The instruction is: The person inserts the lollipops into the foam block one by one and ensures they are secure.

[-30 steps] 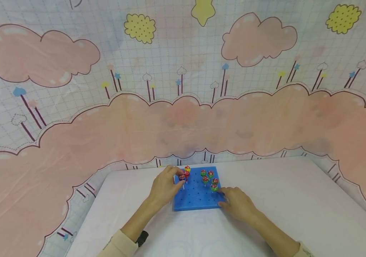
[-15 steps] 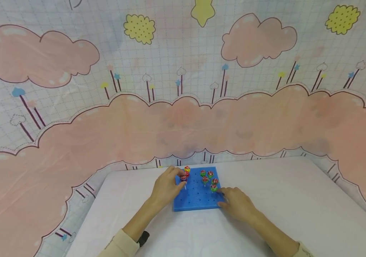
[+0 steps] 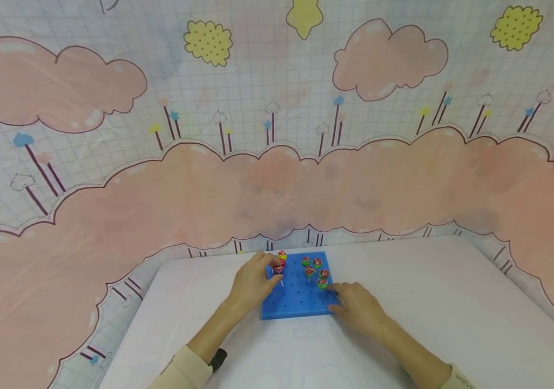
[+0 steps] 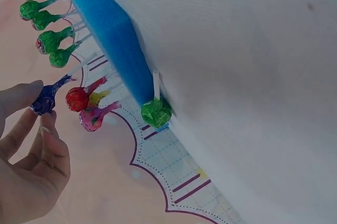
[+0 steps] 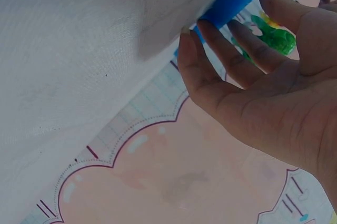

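Observation:
A blue foam peg board (image 3: 296, 300) lies on the white table, also seen edge-on in the left wrist view (image 4: 113, 34). Several green lollipops (image 3: 317, 270) stand in its far right holes, and a yellow-red one (image 3: 282, 255) stands at the far left. My left hand (image 3: 273, 270) pinches the head of a blue-wrapped lollipop (image 4: 46, 98) between thumb and finger, its stick pointing at the board. Red (image 4: 77, 99) and pink (image 4: 90, 119) lollipops stand just beside it. My right hand (image 3: 337, 302) rests with straight fingers (image 5: 210, 40) against the board's near right corner.
One green lollipop (image 4: 156, 112) lies on the table against the board's side. The white table (image 3: 452, 302) stretches wide to the right and towards me. A pink cloud-patterned cloth (image 3: 277, 178) hangs behind and drapes round the table's far edge.
My left hand has shifted the blue-wrapped lollipop very slightly over the board's left part. The right hand has stayed at the corner.

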Demonstrator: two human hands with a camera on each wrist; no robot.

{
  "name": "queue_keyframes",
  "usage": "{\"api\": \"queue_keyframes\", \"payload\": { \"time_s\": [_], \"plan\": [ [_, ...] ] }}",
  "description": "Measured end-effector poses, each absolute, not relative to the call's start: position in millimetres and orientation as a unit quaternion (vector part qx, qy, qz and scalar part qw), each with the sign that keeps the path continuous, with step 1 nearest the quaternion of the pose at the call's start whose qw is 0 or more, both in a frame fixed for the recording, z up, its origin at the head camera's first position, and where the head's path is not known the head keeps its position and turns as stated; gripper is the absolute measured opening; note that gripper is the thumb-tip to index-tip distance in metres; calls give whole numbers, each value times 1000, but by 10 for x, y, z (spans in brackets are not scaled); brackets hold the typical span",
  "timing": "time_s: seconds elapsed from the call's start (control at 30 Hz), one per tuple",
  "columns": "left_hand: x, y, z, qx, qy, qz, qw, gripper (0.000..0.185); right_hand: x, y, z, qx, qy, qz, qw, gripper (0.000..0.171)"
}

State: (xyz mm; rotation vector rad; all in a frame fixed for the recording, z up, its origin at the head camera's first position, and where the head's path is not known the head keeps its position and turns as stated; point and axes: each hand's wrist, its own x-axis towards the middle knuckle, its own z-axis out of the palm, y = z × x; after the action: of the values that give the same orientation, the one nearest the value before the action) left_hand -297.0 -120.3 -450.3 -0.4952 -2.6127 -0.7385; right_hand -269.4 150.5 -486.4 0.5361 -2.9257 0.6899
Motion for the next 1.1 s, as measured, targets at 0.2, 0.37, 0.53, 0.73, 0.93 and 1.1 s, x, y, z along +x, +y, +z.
{"api": "queue_keyframes", "payload": {
  "time_s": [0.2,0.37,0.53,0.73,0.93,1.1],
  "plan": [
    [-2989,-1196,-4526,-173,-932,-258,187,20,-2694,1506,-4879,172,-958,226,42,37],
    [-3007,-1198,-4556,-175,-934,-252,185,19,-2697,1506,-4880,176,-957,227,45,36],
    [-3030,-1197,-4583,-176,-935,-245,187,19,-2706,1510,-4878,178,-957,225,49,36],
    [-3049,-1174,-4610,-180,-937,-234,185,20,-2702,1516,-4873,178,-957,223,48,37],
    [-3047,-1138,-4633,-188,-934,-243,181,22,-2695,1517,-4871,177,-957,224,47,37],
    [-3047,-1133,-4664,-191,-936,-233,181,21,-2694,1511,-4876,176,-958,223,46,37]
  ]
}}
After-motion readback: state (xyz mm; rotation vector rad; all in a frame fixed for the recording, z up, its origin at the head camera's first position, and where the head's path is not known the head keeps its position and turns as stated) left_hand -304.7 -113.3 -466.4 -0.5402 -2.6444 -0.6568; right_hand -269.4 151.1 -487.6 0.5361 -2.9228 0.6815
